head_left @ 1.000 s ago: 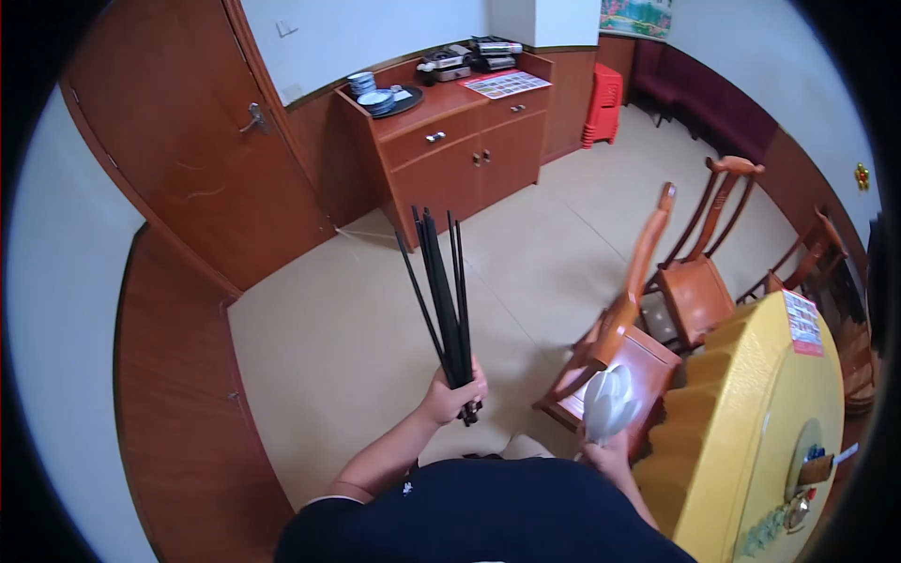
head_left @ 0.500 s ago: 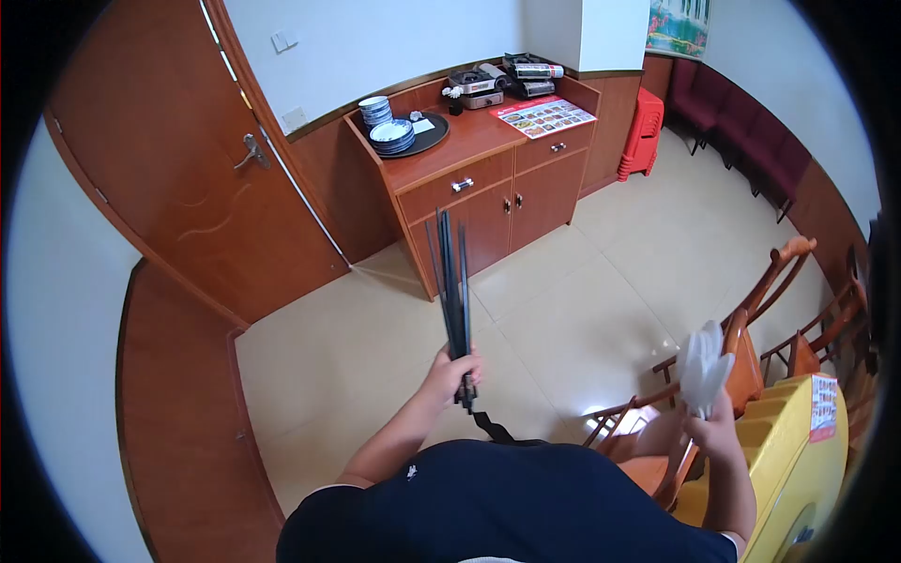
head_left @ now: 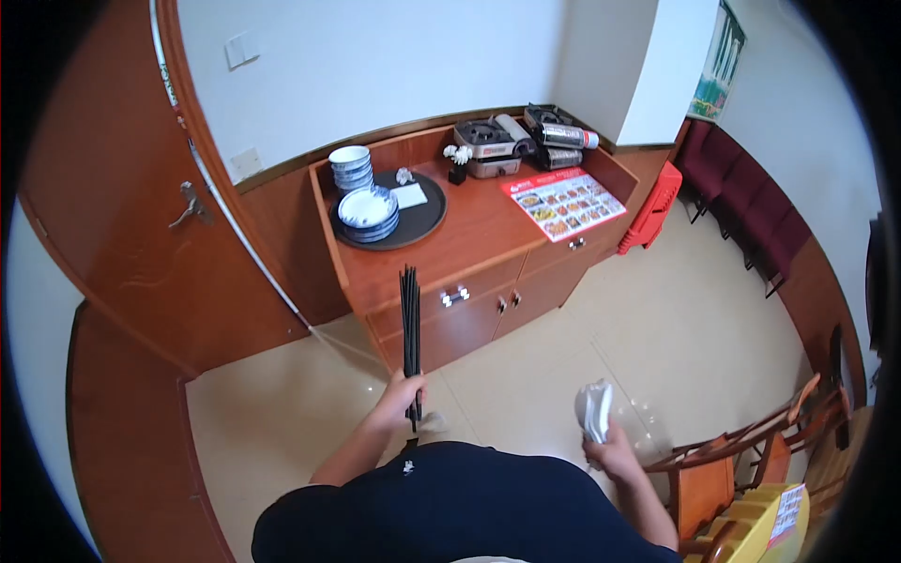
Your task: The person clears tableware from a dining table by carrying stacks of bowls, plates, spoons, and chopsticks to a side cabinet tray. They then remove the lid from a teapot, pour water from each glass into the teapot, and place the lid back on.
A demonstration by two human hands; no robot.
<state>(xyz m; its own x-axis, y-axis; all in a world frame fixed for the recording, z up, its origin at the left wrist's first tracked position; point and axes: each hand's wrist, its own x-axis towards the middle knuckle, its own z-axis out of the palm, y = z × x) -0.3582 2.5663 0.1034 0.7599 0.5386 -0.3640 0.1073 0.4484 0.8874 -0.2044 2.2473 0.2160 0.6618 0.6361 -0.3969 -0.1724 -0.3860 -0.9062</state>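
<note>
- Your left hand is gripping a bundle of black chopsticks, which is pointing upward before the wooden cabinet.
- Your right hand is grasping white spoons, which are showing above the floor, well apart from the chopsticks.
- On the cabinet, blue-and-white dishes are sitting on a dark round tray, left of a printed sheet.

open floor between chopsticks and spoons, cabinet ahead

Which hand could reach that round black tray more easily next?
Probably the left hand: it's nearer the round black tray, though holding long, thin black chopsticks. The right hand, holding shiny white spoons, is farther off.
</note>
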